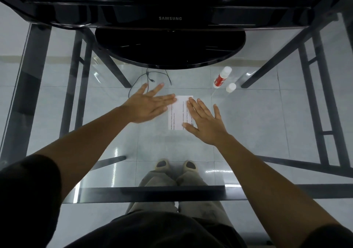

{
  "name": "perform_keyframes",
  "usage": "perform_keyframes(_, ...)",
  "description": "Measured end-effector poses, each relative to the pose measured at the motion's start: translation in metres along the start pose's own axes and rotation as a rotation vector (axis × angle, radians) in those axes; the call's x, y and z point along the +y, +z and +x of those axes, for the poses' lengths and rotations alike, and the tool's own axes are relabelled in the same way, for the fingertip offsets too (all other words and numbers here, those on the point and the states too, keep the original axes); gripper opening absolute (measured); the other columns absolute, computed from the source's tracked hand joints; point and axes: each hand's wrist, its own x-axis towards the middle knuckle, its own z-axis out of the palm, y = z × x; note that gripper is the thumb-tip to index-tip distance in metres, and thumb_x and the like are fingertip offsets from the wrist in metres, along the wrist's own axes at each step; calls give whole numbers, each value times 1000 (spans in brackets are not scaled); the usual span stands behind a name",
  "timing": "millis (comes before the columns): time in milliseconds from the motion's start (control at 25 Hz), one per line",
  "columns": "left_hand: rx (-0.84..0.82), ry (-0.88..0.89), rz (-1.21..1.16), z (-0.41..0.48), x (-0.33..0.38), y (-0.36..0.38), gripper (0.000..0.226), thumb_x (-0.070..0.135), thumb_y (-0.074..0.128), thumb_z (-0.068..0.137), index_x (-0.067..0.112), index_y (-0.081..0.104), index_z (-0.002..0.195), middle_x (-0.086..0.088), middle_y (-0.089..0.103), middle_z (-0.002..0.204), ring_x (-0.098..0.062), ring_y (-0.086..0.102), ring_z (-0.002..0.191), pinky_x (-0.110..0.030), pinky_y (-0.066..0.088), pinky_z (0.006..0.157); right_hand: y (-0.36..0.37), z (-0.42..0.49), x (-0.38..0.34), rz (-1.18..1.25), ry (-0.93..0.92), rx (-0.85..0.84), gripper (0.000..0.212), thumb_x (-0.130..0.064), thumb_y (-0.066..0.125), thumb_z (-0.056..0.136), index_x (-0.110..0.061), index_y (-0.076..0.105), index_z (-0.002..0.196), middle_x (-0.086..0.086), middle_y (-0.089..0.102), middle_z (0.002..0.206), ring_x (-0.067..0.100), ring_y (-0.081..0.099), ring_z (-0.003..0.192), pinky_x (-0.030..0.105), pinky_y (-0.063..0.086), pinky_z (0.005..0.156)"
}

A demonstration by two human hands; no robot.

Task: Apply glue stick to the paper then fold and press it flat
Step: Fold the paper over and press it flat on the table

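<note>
Paper [179, 112], one folded sheet, is being pressed flat at the middle of the glass bench [257, 123] by two hands. The right hand [206, 121] is lying on it and the left hand [149, 104] is touching its left edge, each grip released with fingers straight. Gluing and folding are judged done. One glue stick [221, 77] and one loose white cap [230, 87] are being seen beyond, to the right.

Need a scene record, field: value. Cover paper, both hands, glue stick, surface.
surface: clear glass tabletop
paper: white printed paper sheet, appears folded, lying flat
left hand: fingers straight, fingertips at the paper's left edge
right hand: flat, palm down on the paper's right side
glue: red-and-white glue stick tube, lying on the glass, untouched
cap: small white cap, beside the tube, apart
behind: black Samsung monitor
</note>
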Motion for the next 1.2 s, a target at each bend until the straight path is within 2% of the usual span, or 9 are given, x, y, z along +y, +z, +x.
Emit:
perform_keyframes(120, 17, -81, -1, 0, 4, -2, 49, 56, -4, 91, 45, -18, 137, 17, -2, 152, -16, -29, 134, -52, -14, 110, -1, 0, -1, -4, 2, 0, 76, -62, 24, 89, -23, -6, 147, -5, -9, 157, 19, -7, 145, 55, -8, 111)
perform_keyframes(320, 42, 32, 5, -21, 55, 23, 50, 56, -6, 90, 44, -23, 136, 20, -10, 148, -13, -28, 136, -48, -22, 106, 1, -2, 1, -18, 2, 17, 76, -64, 20, 88, -23, -7, 146, -5, -9, 157, 16, -8, 144, 53, -7, 112)
perform_keyframes(560, 113, -271, -101, -4, 37, 16, 49, 51, -5, 92, 41, -16, 138, 20, -6, 149, -21, -19, 140, -55, -11, 109, 2, 0, 0, -18, 10, 12, 76, -63, 21, 88, -23, -7, 146, -6, -9, 157, 17, -8, 144, 54, -7, 111)
perform_keyframes(760, 166, -511, -195, -4, 91, 37, 58, 48, -3, 91, 23, -17, 142, 4, -11, 156, -18, -19, 140, -46, -7, 110, 4, 0, 0, -45, 21, 23, 75, -64, 17, 88, -24, -8, 146, -6, -9, 157, 16, -8, 144, 53, -8, 111)
perform_keyframes(880, 190, -543, -166, -7, 98, 43, 56, 49, -12, 88, 27, -25, 137, 5, -12, 156, -17, -22, 138, -44, -9, 110, 4, 0, -1, -56, 25, 27, 75, -64, 17, 88, -24, -8, 146, -5, -9, 157, 17, -8, 144, 52, -8, 112)
perform_keyframes(1000, 223, -545, -150, -7, 98, 44, 56, 49, -14, 88, 27, -23, 139, 6, -9, 156, -15, -23, 137, -44, -9, 111, 4, -3, -3, -84, 22, 55, 73, -62, 12, 89, -22, -9, 146, -3, -8, 157, 17, -7, 144, 48, -10, 111)
perform_keyframes(1200, 234, -554, -114, -6, 99, 46, 57, 47, -11, 90, 25, -20, 141, 5, -8, 156, -15, -25, 136, -43, -9, 111, 3, -16, -19, -111, 32, 146, 61, -53, 2, 92, -22, -17, 142, -6, -13, 153, 12, -15, 140, 40, -25, 106)
